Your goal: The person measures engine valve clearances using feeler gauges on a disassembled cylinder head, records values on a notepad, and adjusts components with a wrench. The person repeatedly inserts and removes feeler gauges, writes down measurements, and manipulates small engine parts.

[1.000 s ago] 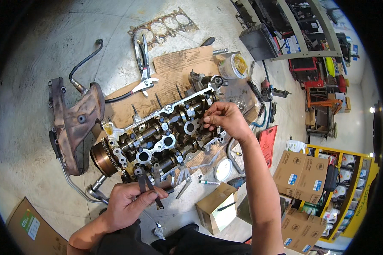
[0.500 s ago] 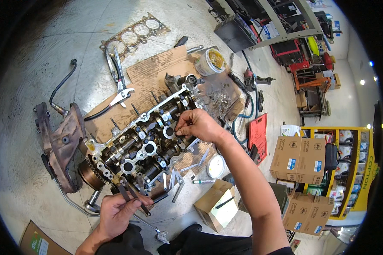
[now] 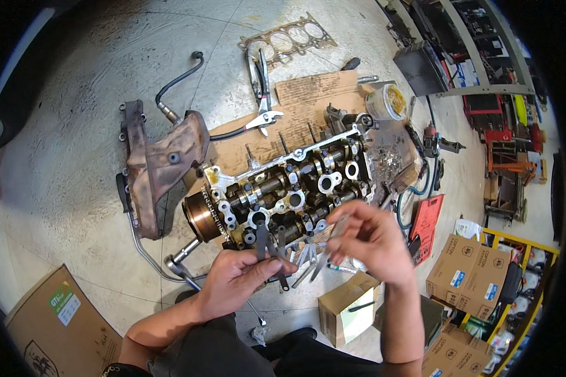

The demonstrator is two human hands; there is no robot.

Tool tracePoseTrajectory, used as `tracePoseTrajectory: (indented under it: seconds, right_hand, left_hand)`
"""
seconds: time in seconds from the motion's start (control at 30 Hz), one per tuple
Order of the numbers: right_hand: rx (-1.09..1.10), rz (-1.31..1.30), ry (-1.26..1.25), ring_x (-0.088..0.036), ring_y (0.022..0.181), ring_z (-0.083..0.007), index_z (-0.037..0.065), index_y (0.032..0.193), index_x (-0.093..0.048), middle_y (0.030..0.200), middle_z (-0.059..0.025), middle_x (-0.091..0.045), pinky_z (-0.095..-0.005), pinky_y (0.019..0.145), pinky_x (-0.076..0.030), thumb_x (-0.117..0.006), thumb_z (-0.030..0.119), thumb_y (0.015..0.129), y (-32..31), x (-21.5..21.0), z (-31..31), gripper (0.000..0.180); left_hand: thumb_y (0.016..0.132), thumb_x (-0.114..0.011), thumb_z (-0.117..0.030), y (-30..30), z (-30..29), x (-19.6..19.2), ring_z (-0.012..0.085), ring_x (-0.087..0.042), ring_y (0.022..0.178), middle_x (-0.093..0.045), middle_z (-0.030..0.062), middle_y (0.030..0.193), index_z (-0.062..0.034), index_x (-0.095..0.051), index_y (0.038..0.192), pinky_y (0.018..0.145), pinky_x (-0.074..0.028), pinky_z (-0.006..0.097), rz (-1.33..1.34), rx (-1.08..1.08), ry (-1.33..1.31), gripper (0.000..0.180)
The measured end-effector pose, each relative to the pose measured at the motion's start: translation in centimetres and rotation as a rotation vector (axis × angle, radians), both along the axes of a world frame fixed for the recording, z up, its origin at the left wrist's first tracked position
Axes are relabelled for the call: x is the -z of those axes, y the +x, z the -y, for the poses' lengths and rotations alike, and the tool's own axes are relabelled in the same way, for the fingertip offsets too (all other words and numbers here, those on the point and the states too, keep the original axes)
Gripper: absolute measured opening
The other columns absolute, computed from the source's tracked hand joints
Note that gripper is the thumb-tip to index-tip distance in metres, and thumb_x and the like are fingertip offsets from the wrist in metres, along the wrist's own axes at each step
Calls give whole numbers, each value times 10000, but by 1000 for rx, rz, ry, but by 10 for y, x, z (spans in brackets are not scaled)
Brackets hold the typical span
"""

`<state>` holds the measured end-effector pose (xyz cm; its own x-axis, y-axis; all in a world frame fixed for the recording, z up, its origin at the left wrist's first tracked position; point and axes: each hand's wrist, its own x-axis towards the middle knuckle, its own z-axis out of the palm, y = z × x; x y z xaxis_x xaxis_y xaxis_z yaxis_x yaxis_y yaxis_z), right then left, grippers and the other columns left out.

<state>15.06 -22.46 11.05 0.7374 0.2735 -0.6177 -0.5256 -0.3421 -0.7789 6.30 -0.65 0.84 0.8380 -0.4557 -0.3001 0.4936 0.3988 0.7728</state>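
Observation:
An engine cylinder head (image 3: 283,195) with camshafts and a toothed gear at its near left end lies in front of me. My left hand (image 3: 236,279) is closed on dark feeler gauge blades (image 3: 262,244), which fan out over the head's near edge. Thumb and fingers of my right hand (image 3: 376,242) pinch a thin metal strip (image 3: 326,256), probably a feeler blade, slightly blurred. It hangs just right of the left hand's blades, apart from them. Several loose metal strips (image 3: 305,261) lie on the floor behind it, partly hidden by my right hand.
Beyond the head, slip-joint pliers (image 3: 264,119) rest partly on cardboard (image 3: 317,91), near a head gasket (image 3: 289,41). A rusty manifold shield (image 3: 170,154) lies left. Right are a grease tub (image 3: 385,102), a red tool case (image 3: 427,229) and cartons (image 3: 468,270). An open box (image 3: 349,308) stands nearby.
My right hand has drawn back from the cylinder head toward my left hand, and a thin strip now shows in its fingers. The whole scene has shifted rightward in view.

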Motion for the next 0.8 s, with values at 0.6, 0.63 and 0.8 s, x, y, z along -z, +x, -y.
tracePoseTrajectory:
  seconds: [0.6,0.63,0.8]
  right_hand:
    - [379,231,-8,-573,664,-50,-29,1079,-547,765,-35,-636,-186,609,-444,-663,-30,870,-73,-29,25,238]
    - [399,281,-60,-567,661,-50,-31,1055,-560,769,-33,-633,-194,606,-445,-664,-19,876,-77,-31,27,207]
    - [367,467,-309,-504,642,-29,-25,949,-622,736,15,-601,-195,576,-404,-758,84,833,-108,-48,37,210]
  left_hand:
    - [993,-577,-307,16,84,-47,51,-589,776,-695,10,810,-13,-743,983,717,-479,224,9,250,-299,337]
    - [993,-576,-292,15,86,-48,69,-609,802,-704,31,849,-1,-735,995,742,-490,238,32,266,-243,331]
    - [991,-578,-245,10,102,-52,99,-644,875,-729,83,958,22,-723,1028,810,-507,252,76,184,-58,306]
